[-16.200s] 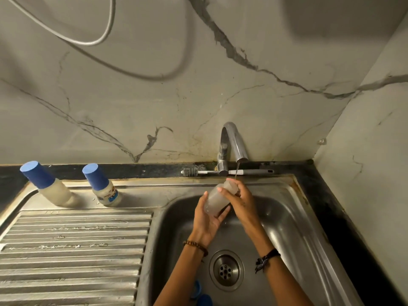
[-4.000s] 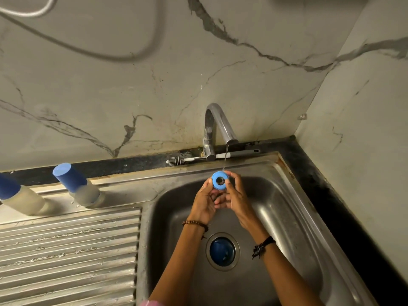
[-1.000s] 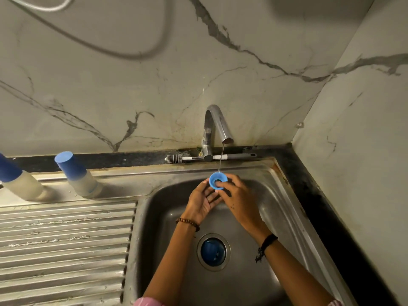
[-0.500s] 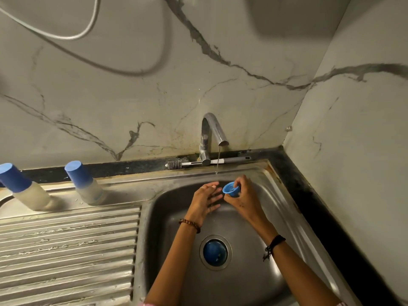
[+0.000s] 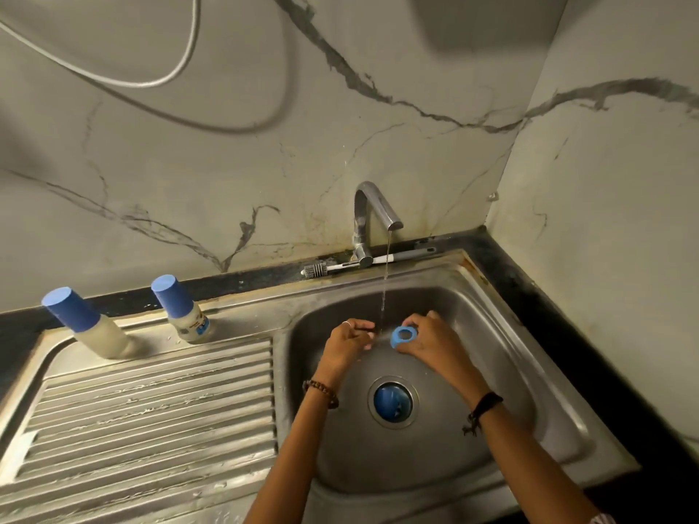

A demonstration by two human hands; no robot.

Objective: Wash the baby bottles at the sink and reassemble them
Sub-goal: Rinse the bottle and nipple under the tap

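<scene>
We rinse blue collar ring, pinched in right hand; left hand loosely curled, empty. Next, we judge: blue cap in drain.

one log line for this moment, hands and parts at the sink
step: rinse ring | right hand: holds blue ring beside stream | left hand: empty, at stream | drain: blue cap | tap: running

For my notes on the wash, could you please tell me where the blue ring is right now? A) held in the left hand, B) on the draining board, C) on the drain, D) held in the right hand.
D: the right hand pinches the blue ring beside the water stream, while the left hand holds nothing.
</scene>
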